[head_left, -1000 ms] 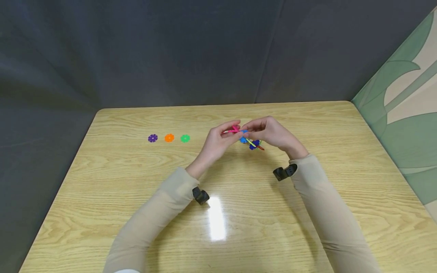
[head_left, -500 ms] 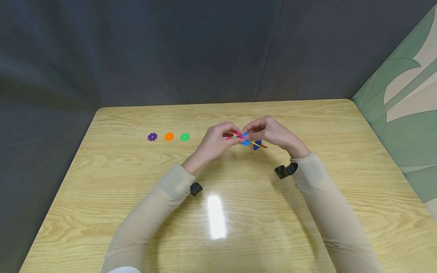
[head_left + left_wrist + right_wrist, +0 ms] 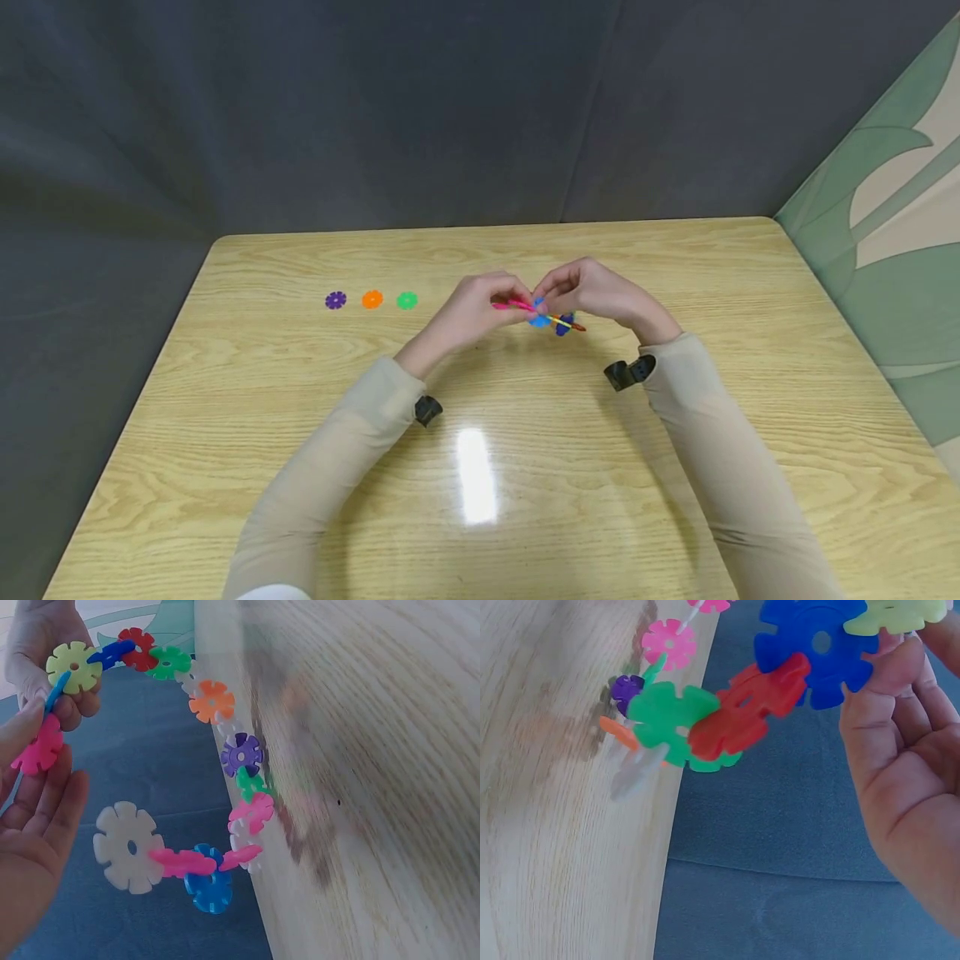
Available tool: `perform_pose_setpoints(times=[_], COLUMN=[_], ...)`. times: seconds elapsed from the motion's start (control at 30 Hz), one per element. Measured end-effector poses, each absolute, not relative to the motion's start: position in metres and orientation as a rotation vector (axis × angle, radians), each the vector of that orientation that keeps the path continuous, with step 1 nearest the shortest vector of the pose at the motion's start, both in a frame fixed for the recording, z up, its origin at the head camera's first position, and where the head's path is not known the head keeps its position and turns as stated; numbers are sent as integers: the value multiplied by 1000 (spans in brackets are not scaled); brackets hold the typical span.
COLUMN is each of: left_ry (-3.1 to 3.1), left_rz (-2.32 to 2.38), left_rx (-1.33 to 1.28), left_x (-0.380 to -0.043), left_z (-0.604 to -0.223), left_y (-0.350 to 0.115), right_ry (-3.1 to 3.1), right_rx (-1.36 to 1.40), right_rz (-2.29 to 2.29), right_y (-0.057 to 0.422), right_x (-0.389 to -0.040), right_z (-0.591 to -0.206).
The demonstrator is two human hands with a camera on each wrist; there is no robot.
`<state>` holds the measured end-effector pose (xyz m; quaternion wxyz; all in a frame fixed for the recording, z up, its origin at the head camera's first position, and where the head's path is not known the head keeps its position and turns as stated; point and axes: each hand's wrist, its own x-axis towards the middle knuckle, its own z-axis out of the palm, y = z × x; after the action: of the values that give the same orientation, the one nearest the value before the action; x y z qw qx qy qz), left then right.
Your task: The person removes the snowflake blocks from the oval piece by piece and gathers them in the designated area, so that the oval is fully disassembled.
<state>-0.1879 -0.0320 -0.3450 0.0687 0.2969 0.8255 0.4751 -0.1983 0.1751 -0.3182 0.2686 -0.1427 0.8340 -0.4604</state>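
Interlocking snowflake discs form a long curved chain. In the left wrist view my left hand (image 3: pixel 37 840) pinches a pink disc (image 3: pixel 41 746) at one end of it. Joined to that is a light-blue disc (image 3: pixel 56 694), seen edge-on, then a yellow disc (image 3: pixel 74 667). My right hand (image 3: pixel 596 296) grips the chain by the light-blue and yellow discs, fingertips close to the left ones. From there hang a dark-blue disc (image 3: pixel 817 645), a red disc (image 3: pixel 750 705) and a green disc (image 3: pixel 676 726). A large white disc (image 3: pixel 127 847) is at the far end. Fingers hide part of the joint.
Three loose discs lie in a row on the wooden table (image 3: pixel 300 417), left of the hands: a purple disc (image 3: pixel 336 300), an orange disc (image 3: pixel 372 299) and a green disc (image 3: pixel 407 301). A dark curtain (image 3: pixel 390 117) hangs behind the table.
My left hand has turned and come slightly down, and the pink disc has dropped a little with it. The right hand has barely moved. The three loose discs stay put.
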Motion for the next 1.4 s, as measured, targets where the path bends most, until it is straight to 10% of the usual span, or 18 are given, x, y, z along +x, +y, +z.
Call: perform_pose_setpoints(times=[1.4], left_ry=[2452], left_rz=[1446], left_rx=[1080], left_x=[-177], left_z=[-351], left_y=[-29], right_ry=[2143], right_rx=[-562], right_rz=[-1211], right_y=[179], right_x=[-193], right_z=[-317])
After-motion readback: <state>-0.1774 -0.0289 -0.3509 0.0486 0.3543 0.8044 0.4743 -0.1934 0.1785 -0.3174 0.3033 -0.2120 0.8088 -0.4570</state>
